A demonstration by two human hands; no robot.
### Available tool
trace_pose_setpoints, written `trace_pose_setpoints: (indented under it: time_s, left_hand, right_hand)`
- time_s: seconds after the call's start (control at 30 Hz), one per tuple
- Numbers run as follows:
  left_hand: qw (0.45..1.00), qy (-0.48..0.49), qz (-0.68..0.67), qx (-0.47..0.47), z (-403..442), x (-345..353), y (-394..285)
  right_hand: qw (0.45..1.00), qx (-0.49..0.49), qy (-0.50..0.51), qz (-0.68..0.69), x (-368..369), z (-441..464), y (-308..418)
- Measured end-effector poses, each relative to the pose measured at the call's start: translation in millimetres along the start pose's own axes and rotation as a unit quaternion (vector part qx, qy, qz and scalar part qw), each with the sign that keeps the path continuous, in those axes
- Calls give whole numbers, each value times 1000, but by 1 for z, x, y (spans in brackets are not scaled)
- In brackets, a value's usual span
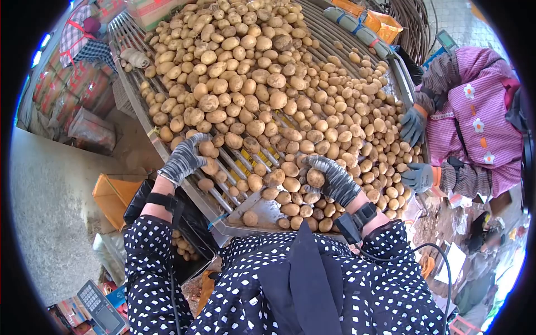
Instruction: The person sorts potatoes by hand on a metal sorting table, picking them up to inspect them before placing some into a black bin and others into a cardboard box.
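A large heap of potatoes covers a slatted metal sorting table in front of me. Both my hands wear striped grey gloves. At the table's left edge, my left hand curls its fingers round a potato; other potatoes lie just below it. My right hand reaches over the near part of the heap, its fingers closed round a potato. Smaller potatoes surround that hand, and a bare metal patch shows to its left.
A co-worker in a pink checked garment stands at the right, gloved hands at the table edge. Below my left arm is a black-lined crate with potatoes inside. Another person is at the far left. An orange crate stands behind.
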State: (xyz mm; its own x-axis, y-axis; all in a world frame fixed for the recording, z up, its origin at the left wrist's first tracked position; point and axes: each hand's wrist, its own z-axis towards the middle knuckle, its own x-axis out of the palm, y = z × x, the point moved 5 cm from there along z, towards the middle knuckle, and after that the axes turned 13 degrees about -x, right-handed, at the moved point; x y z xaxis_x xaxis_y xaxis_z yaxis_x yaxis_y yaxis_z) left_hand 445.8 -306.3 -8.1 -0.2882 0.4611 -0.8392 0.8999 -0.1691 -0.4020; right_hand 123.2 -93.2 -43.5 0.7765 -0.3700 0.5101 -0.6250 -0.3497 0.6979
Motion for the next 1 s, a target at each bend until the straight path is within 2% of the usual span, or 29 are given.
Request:
trace_pose_setpoints:
  time_s: [0.07,0.13,0.23,0.27,0.33,0.4,0.67,0.73,0.77,0.87,0.9,1.0]
  left_hand:
    - [995,56,-77,-15,-4,18,9]
    - [999,36,-9,35,-8,36,2]
    - [994,65,-18,83,-25,55,-20]
    - [991,132,-26,-3,-30,56,-29]
    - [984,171,46,-25,-39,54,-46]
    - [987,141,58,57,-43,59,-43]
    - [965,202,162,38,-52,59,-59]
    - [947,180,210,161,-59,64,-71]
    - [947,203,219,121,-62,63,-75]
    - [949,231,186,109,-52,68,-80]
    - [949,253,175,75,-49,72,-78]
    - [956,243,140,87,-49,82,-68]
  right_hand:
    - [1000,-10,2,-10,1,2,1]
    - [999,-22,29,28,6,0,4]
    - [988,-62,70,124,3,7,-2]
    - [983,-67,81,148,8,7,-1]
    - [976,-76,112,173,12,7,4]
    - [988,-93,102,75,17,3,9]
    - [987,-11,119,-109,37,11,-8]
    - [970,19,138,-201,53,16,-8]
    - [968,20,132,-213,54,25,-15]
    - [944,6,157,-289,63,41,-10]
    - [951,6,158,-264,66,41,-10]
    - [942,13,156,-297,80,30,-4]
